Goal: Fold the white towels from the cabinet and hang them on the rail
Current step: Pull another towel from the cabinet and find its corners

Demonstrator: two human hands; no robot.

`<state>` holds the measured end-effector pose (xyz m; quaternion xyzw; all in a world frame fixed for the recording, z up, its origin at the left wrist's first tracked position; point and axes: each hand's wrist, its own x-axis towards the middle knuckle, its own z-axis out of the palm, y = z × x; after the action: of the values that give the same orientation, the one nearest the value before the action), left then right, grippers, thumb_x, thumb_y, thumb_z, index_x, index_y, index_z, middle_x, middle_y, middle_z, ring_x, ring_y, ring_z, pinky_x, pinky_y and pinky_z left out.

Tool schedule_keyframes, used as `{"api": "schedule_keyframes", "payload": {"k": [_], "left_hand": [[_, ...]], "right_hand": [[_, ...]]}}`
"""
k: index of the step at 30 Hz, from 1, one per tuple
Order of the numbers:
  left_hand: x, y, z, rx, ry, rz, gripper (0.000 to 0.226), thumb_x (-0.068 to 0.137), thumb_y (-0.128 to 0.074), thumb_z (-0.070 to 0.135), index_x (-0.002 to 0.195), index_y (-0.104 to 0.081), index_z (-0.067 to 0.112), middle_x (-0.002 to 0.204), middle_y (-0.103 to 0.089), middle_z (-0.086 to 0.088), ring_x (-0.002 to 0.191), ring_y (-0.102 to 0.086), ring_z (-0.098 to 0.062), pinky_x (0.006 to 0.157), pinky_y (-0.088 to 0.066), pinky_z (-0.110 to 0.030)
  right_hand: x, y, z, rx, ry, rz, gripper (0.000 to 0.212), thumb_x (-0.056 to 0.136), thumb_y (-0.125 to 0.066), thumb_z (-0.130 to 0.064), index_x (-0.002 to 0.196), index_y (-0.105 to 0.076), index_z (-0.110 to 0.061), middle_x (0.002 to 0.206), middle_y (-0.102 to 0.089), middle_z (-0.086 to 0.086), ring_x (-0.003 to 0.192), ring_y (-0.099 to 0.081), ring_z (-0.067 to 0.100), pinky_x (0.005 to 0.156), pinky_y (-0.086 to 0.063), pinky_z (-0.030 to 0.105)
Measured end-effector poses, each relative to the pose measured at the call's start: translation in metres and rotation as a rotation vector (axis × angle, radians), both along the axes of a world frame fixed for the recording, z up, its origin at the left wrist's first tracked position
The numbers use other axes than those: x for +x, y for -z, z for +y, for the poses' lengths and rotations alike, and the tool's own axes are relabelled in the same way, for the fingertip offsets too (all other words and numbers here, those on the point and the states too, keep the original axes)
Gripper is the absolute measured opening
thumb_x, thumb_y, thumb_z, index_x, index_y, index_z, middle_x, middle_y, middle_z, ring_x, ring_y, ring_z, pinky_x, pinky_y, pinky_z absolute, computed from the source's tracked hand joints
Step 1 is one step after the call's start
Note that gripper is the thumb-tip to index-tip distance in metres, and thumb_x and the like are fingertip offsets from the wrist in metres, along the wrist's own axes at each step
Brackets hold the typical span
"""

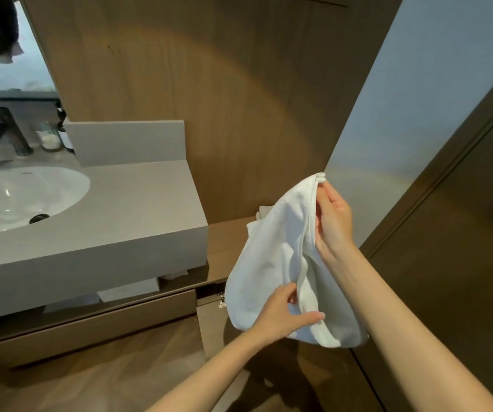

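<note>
A white towel (272, 263) hangs doubled over in the air, to the right of the vanity. My right hand (333, 218) holds its upper hem near the top corner. My left hand (284, 315) grips the lower part, thumb laid across the cloth and fingers tucked into a fold. A bit of another white towel (262, 210) peeks out behind it on the low wooden cabinet top (227, 242). The cabinet door (209, 328) stands ajar below. No rail shows in view.
A grey vanity counter (138, 209) with a white sink (16, 197), a tap (4, 129) and small jars stands at the left. A wood-panelled wall rises behind it. A dark door (462, 233) stands close at the right. The floor below is wooden.
</note>
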<state>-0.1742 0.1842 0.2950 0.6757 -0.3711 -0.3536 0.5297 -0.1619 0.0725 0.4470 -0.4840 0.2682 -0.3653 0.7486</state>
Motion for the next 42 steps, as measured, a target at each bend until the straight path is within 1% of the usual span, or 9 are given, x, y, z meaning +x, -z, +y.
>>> {"api": "schedule_keyframes", "payload": {"k": [3, 8, 11, 16, 23, 26, 32, 38, 42], "left_hand": [[0.004, -0.003, 0.001, -0.03, 0.064, -0.03, 0.043, 0.078, -0.073, 0.051, 0.109, -0.061, 0.025, 0.1, -0.066, 0.008, 0.094, -0.062, -0.006, 0.082, -0.054, -0.027], [0.055, 0.013, 0.048, 0.077, -0.133, -0.143, 0.049, 0.076, -0.074, 0.049, 0.063, -0.041, 0.015, 0.058, -0.034, 0.004, 0.053, -0.031, -0.004, 0.056, -0.023, -0.022], [0.103, 0.003, 0.087, 0.145, -0.32, -0.242, 0.051, 0.074, -0.076, 0.05, 0.062, -0.042, 0.014, 0.057, -0.039, 0.002, 0.053, -0.035, -0.007, 0.055, -0.025, -0.024], [0.161, -0.04, 0.124, 0.313, -0.429, -0.682, 0.037, 0.084, -0.071, 0.033, 0.064, -0.042, 0.024, 0.058, -0.05, 0.008, 0.055, -0.045, -0.009, 0.05, -0.029, -0.026], [0.188, -0.065, 0.156, 0.294, -0.069, -0.228, 0.025, 0.072, -0.084, 0.029, 0.08, -0.063, 0.019, 0.078, -0.065, 0.004, 0.072, -0.057, -0.009, 0.069, -0.045, -0.023], [0.186, -0.06, 0.162, 0.378, -0.131, -0.35, 0.029, 0.065, -0.083, 0.037, 0.074, -0.06, 0.023, 0.072, -0.063, 0.007, 0.067, -0.055, -0.006, 0.064, -0.042, -0.021], [0.185, -0.062, 0.162, 0.409, -0.434, -0.73, 0.036, 0.072, -0.074, 0.007, 0.064, -0.042, 0.021, 0.06, -0.049, 0.005, 0.057, -0.042, -0.013, 0.053, -0.03, -0.026], [0.2, -0.076, 0.182, 0.733, -0.16, -0.222, 0.024, 0.08, -0.057, -0.006, 0.08, -0.05, 0.017, 0.08, -0.051, 0.0, 0.066, -0.049, -0.008, 0.053, -0.042, -0.014], [0.196, -0.084, 0.203, 0.649, -0.21, 0.176, 0.03, 0.087, -0.047, -0.006, 0.11, -0.054, 0.012, 0.097, -0.056, -0.012, 0.066, -0.061, -0.012, 0.058, -0.052, -0.021]], "right_hand": [[0.0, -0.004, -0.006, -0.013, -0.002, -0.028, 0.032, 0.098, -0.056, -0.017, 0.127, -0.062, -0.005, 0.093, -0.067, 0.001, 0.076, -0.065, 0.009, 0.072, -0.054, 0.025], [-0.008, -0.002, -0.03, -0.04, 0.057, -0.039, 0.027, 0.098, -0.054, -0.013, 0.121, -0.064, -0.001, 0.084, -0.065, 0.0, 0.075, -0.062, 0.01, 0.072, -0.055, 0.024], [-0.01, 0.012, -0.038, -0.125, 0.101, 0.056, 0.024, 0.099, -0.053, -0.016, 0.116, -0.067, -0.007, 0.08, -0.062, -0.001, 0.079, -0.06, 0.01, 0.083, -0.056, 0.025], [-0.004, 0.032, -0.043, -0.159, 0.159, 0.099, 0.023, 0.098, -0.055, -0.012, 0.117, -0.068, -0.012, 0.079, -0.061, 0.0, 0.065, -0.052, 0.006, 0.073, -0.052, 0.019], [0.007, 0.038, -0.051, -0.127, 0.218, 0.084, 0.028, 0.098, -0.054, -0.013, 0.125, -0.061, -0.014, 0.076, -0.056, 0.001, 0.059, -0.048, 0.007, 0.069, -0.052, 0.021], [0.011, 0.042, -0.046, -0.146, 0.192, 0.094, 0.023, 0.098, -0.055, -0.015, 0.118, -0.065, -0.015, 0.077, -0.055, 0.003, 0.059, -0.047, 0.007, 0.066, -0.051, 0.021], [0.011, 0.049, -0.038, -0.213, 0.189, 0.104, 0.022, 0.098, -0.054, -0.015, 0.116, -0.062, -0.024, 0.082, -0.06, 0.002, 0.064, -0.05, 0.007, 0.072, -0.053, 0.02], [0.005, 0.046, -0.036, -0.425, 0.111, 0.152, 0.025, 0.1, -0.051, -0.016, 0.102, -0.069, -0.033, 0.077, -0.063, -0.002, 0.067, -0.055, 0.008, 0.074, -0.053, 0.024], [0.008, 0.044, -0.038, -0.553, 0.049, 0.205, 0.026, 0.101, -0.048, -0.013, 0.104, -0.071, -0.026, 0.081, -0.068, -0.009, 0.075, -0.058, 0.012, 0.075, -0.052, 0.026]]}}
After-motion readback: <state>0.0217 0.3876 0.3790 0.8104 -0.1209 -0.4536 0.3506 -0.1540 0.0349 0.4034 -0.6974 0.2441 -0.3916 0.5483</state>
